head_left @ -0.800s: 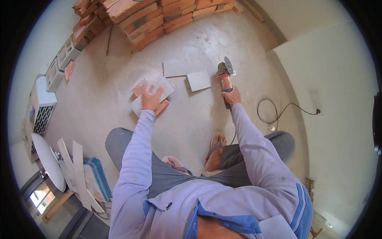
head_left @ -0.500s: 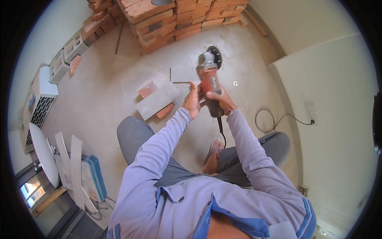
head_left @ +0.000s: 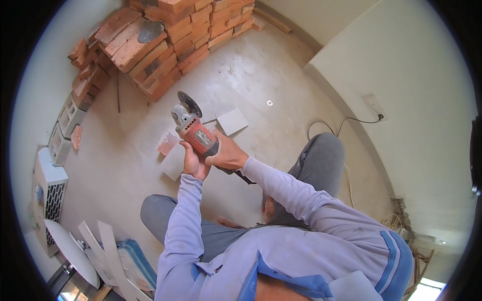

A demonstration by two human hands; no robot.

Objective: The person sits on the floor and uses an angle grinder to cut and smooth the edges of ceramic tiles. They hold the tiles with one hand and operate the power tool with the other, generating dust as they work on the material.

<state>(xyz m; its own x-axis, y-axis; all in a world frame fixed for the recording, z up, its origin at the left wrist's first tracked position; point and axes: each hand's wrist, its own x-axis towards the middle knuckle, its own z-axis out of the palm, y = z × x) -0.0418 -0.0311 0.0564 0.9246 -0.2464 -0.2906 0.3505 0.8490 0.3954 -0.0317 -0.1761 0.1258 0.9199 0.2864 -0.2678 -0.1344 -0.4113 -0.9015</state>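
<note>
A red and grey angle grinder (head_left: 200,136) is held up in front of me, tilted so that its dark cutting disc (head_left: 190,104) points away and to the left. My right hand (head_left: 229,152) wraps round the back of the grinder's body from the right. Under the body's left side, my left hand (head_left: 195,161) supports it, thumb up and partly hidden by the tool. A grey tile (head_left: 232,122) lies on the floor just beyond my right hand. Beneath the grinder, another grey tile (head_left: 173,161) and a brick piece (head_left: 167,143) show only in part.
Stacked red bricks (head_left: 165,75) stand at the far left, with a loose disc (head_left: 150,31) on top. Concrete blocks (head_left: 68,118) and a white unit with a honeycomb grille (head_left: 52,175) line the left wall. A cord runs to the wall socket (head_left: 376,108) at right.
The view has turned rightward. The grinder has tilted so its disc points far left, and it now covers part of the tile and brick. Both hands stay on it.
</note>
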